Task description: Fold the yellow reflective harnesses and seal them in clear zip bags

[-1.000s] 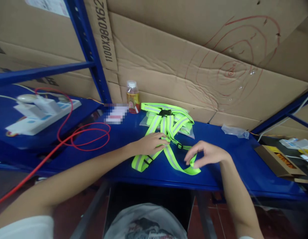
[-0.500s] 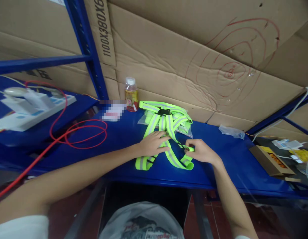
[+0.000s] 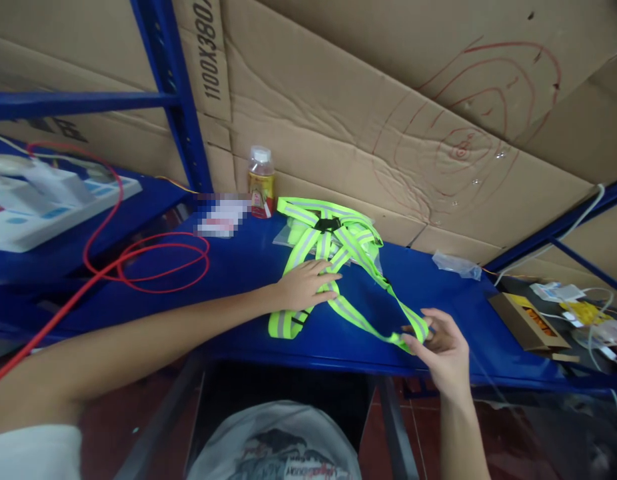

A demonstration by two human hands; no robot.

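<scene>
A neon-yellow reflective vest made of straps point(image 3: 301, 247) with grey stripes is spread over the blue table point(image 3: 248, 267). Its black centre piece point(image 3: 328, 225) lies toward the back. My left hand point(image 3: 303, 287) rests flat on the middle straps, fingers stretched out. On the right, my right hand point(image 3: 446, 347) pinches the end of a strap loop between thumb and fingers and holds it stretched toward the table's front edge. Under the far part of the vest is a clear plastic bag point(image 3: 283, 235) with more neon-yellow material.
A capped bottle point(image 3: 261, 183) stands behind the vest by the cardboard wall point(image 3: 308, 133). To the left are a red cable point(image 3: 163, 240) and a white power strip point(image 3: 53, 213). An open cardboard box point(image 3: 523, 320) and a crumpled plastic bag point(image 3: 457, 265) lie right.
My right hand has moved right and toward me, drawing the strap loop out longer. My left hand stays on the straps.
</scene>
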